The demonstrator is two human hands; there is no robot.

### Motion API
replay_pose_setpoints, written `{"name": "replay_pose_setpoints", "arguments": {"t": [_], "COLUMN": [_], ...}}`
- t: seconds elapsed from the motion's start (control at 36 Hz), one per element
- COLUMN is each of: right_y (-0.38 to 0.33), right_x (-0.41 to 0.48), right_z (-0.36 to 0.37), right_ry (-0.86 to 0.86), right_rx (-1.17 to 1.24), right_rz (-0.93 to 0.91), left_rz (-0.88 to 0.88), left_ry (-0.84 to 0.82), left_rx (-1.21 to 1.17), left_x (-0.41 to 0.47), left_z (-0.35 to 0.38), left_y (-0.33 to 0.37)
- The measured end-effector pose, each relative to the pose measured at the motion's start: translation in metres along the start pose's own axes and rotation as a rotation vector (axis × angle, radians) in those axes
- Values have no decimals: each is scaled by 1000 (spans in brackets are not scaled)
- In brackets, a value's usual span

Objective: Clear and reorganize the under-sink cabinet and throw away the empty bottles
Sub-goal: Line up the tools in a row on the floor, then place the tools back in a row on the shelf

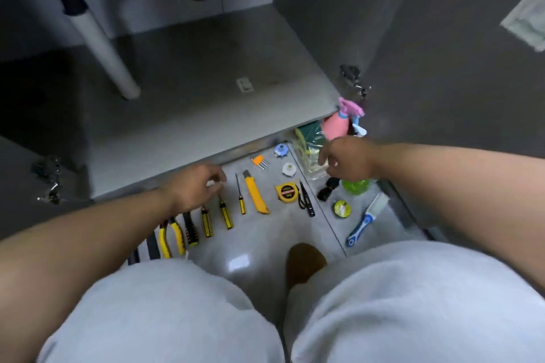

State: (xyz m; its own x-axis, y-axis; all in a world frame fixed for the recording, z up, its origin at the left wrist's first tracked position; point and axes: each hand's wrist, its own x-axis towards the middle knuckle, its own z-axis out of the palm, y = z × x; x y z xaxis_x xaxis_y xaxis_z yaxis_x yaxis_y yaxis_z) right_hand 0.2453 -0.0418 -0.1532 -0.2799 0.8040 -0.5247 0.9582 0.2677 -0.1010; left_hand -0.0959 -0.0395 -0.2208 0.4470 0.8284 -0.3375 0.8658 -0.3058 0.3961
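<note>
The under-sink cabinet floor [206,82] lies bare, with a white drain pipe [103,47] slanting down onto it. A pink spray bottle [334,125] stands on the floor at the cabinet's right corner, and a green bottle [355,186] lies below my right wrist. My right hand [345,160] hovers with fingers apart over a clear plastic bag [306,150], holding nothing. My left hand [197,186] hangs with curled fingers over the tips of the yellow-handled screwdrivers [226,216]. A small white spot shows at its fingertips, and I cannot tell whether it grips anything.
Tools lie in a row on the tiled floor: pliers [171,237], a yellow utility knife [256,194], a tape measure [286,192], a black pen-like tool [305,200]. A blue-handled brush [364,222] and a green round tin [342,209] lie to the right. My knees fill the foreground.
</note>
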Motion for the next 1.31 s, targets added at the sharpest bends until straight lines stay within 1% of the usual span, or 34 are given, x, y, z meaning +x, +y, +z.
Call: {"name": "replay_pose_setpoints", "arguments": {"t": [0.06,0.14,0.22,0.28,0.33,0.42,0.5,0.61,0.69,0.83,0.92,1.0,1.06,1.11,1.14,1.25,1.31], "right_y": [-7,-28,-58,-84,-112,-154,-190,-225,-239,-248,-248,-248,-248,-251,-254,-275,-286], "right_x": [-9,-15,-8,3,19,48,76,105,118,131,136,137,137,135,134,133,130], "right_z": [-8,-24,-38,-42,-41,-25,3,39,58,80,90,100,105,108,108,105,104], "right_ry": [-38,-170,-288,-304,-252,-151,-133,-221,-303,-363,-383,-404,-406,-405,-412,-424,-418], "right_rx": [-26,-113,-248,-287,-268,-160,-100,-109,-87,-43,-6,45,63,69,78,111,171], "right_rz": [-17,-26,-68,-108,-172,-280,-357,-409,-437,-441,-423,-403,-392,-385,-379,-321,-282], "left_rz": [-23,-87,-192,-280,-370,-532,-719,-938,-1025,-1171,-1271,-1335,-1338,-1318,-1307,-1231,-1212], "left_ry": [50,134,182,202,233,291,319,300,265,278,265,231,201,213,234,325,345], "left_rx": [-73,-184,-294,-349,-403,-428,-448,-529,-565,-518,-541,-557,-552,-592,-655,-1100,-1263], "left_x": [-5,-18,-34,-45,-57,-73,-90,-109,-117,-113,-105,-99,-98,-100,-102,-118,-127], "left_z": [1,4,13,22,34,56,83,116,139,162,167,169,168,167,166,165,164], "left_y": [4,2,-11,-25,-43,-74,-103,-129,-142,-155,-160,-159,-156,-153,-152,-135,-122]}}
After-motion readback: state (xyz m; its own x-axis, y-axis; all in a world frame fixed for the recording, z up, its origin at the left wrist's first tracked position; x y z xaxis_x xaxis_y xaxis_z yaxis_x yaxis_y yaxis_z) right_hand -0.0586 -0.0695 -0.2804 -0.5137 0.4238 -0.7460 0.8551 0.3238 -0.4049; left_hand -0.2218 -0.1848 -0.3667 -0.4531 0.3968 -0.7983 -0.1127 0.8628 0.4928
